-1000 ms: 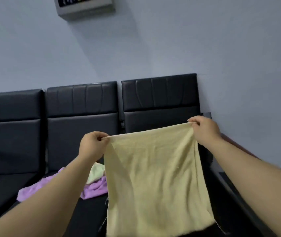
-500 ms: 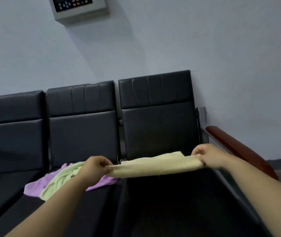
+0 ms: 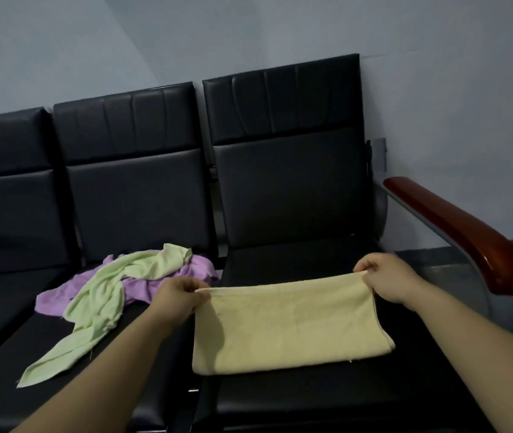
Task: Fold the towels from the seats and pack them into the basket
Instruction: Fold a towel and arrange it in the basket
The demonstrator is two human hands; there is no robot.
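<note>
A pale yellow towel [image 3: 286, 326] lies folded in half on the right black seat [image 3: 295, 254], its fold toward me. My left hand [image 3: 177, 295] pinches its far left corner. My right hand [image 3: 383, 279] pinches its far right corner. On the middle seat [image 3: 142, 364] a light green towel [image 3: 99, 304] lies crumpled over a purple towel [image 3: 192, 270]. No basket is in view.
Three joined black seats stand against a grey wall. A dark red wooden armrest [image 3: 467, 235] on a metal frame juts out at the right end. The left seat [image 3: 2, 295] holds nothing that I can see.
The yellow towel hung spread in the air between my hands. I lowered it and it now lies folded on the right seat, both hands still pinching the far corners.
</note>
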